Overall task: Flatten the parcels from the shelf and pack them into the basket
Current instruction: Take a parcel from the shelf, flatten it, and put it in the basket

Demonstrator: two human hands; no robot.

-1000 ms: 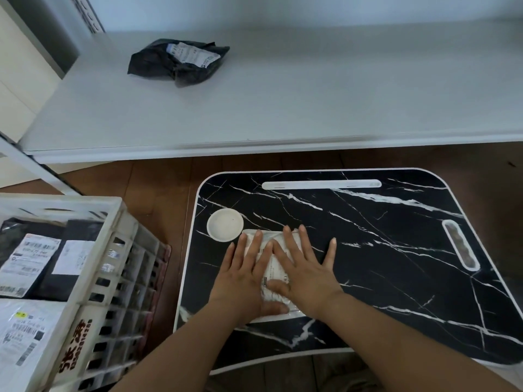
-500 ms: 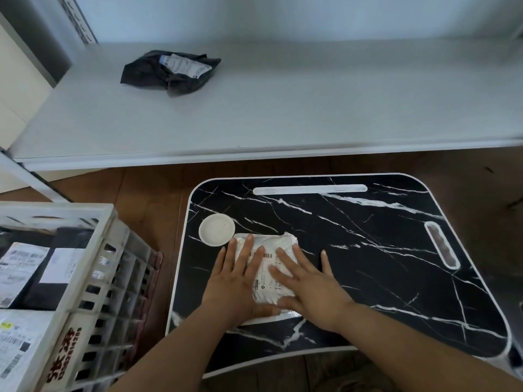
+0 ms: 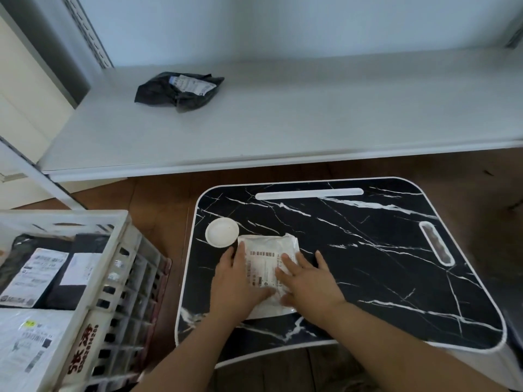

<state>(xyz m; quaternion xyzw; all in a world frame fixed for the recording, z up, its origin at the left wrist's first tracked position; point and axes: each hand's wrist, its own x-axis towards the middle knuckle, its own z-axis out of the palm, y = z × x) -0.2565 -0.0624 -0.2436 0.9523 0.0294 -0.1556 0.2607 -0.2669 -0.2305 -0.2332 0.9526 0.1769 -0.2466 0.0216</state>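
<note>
Both hands lie flat, fingers straight, on the white parcel point(image 3: 268, 267) — left hand point(image 3: 235, 281) on its left edge, right hand point(image 3: 308, 281) on the right, holding nothing. The parcel lies on the lap desk point(image 3: 368, 250), next to a white cup recess point(image 3: 222, 232). Risk: slick desk and film, so uneven pressure could slide the parcel w/o flattening it. Black parcel point(image 3: 181, 90) waits on the shelf point(image 3: 311, 123); basket point(image 3: 113, 267) is on the left — already quite full.

A white parcel point(image 3: 268, 267) is lying on a black tray point(image 3: 368, 264) veined with white marble streaks — a black parcel point(image 3: 178, 91) is sitting on the white shelf point(image 3: 311, 123).
</note>
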